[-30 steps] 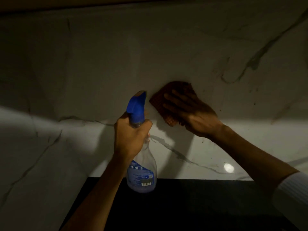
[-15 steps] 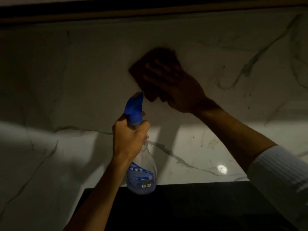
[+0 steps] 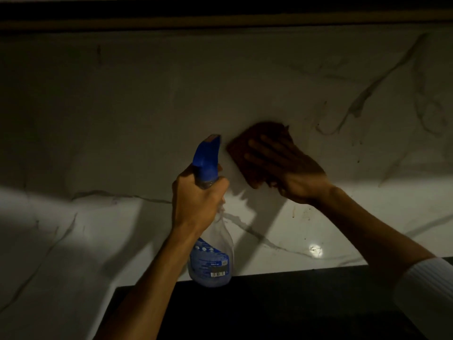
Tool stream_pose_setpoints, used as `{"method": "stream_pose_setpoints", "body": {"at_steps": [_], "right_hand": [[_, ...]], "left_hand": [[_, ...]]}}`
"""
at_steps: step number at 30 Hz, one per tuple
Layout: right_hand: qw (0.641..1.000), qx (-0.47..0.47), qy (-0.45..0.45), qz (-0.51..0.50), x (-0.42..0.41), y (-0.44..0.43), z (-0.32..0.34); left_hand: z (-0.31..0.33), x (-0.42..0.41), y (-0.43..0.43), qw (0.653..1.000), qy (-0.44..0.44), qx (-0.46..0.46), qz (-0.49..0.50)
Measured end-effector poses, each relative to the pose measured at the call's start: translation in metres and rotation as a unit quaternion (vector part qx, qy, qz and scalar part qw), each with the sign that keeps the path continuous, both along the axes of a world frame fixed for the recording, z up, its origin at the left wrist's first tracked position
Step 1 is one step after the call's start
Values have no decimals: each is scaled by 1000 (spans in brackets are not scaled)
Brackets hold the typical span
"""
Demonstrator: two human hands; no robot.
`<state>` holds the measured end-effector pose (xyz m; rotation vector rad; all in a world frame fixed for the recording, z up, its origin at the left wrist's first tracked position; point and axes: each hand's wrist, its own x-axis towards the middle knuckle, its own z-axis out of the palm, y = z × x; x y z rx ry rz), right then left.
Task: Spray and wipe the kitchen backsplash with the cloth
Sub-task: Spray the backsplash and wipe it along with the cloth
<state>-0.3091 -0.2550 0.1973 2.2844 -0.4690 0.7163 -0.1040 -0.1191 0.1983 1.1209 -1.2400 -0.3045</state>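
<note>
Inspector: Marble-patterned backsplash (image 3: 147,106) filled the view, dim above and lit in a band lower down, with a dark desk (image 3: 294,303) along its foot. Where was the cloth?

Operator: The brown cloth (image 3: 266,130) lay flat against the backsplash at about mid-height, in the dim zone. The right grip (image 3: 294,175) pressed it to the wall with fingers spread and straight. No pinch was seen.

Inspector: State of the left grip?

Operator: The left grip (image 3: 198,202) was curled round the neck of the spray bottle (image 3: 210,261). The bottle stood upright, and its blue trigger head (image 3: 206,158) faced the wall just beside the cloth's left edge. Whether a finger lay on the trigger, or the base touched the desk, could not be told.

Inspector: Procedure for a good wipe?

Operator: As judged from this view:
1. Bear on the cloth with a flat palm and fingers, so its whole face met the wall.
2. Overlap the strokes and work toward the dark specks (image 3: 358,143) to the right and the brownish marks (image 3: 304,212) below the wrist. Both appeared not yet cleaned.
3. Hold the bottle out of the stroke path. The nozzle sat near the cloth, so a leftward pass risked a knock.
4. Spray again wherever the surface looked dry.
</note>
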Motion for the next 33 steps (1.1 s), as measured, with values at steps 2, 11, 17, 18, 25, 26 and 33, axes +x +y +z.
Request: {"method": "stream_pose_setpoints", "body": {"at_steps": [2, 11, 17, 18, 25, 26, 33], "right_hand": [[1000, -5, -21, -10, -20, -6, 9], [956, -3, -292, -36, -34, -17, 36], [998, 45, -21, -23, -46, -9, -58], [998, 43, 25, -40, -55, -9, -70], [997, -9, -64, -42, -106, -28, -20], [992, -25, -111, -45, -109, -31, -2], [991, -26, -125, -36, -74, -26, 49]], "left_hand": [[1, -2, -5, 1000, 3, 18, -1], [0, -27, -25, 999, -4, 26, -25], [-8, -49, -38, 999, -22, 38, -8], [-10, -51, -40, 999, -29, 38, -7], [-8, -61, -38, 999, -19, 37, -21], [-7, -61, -39, 999, -19, 33, -20], [2, -78, -40, 999, 11, 24, -46]]}}
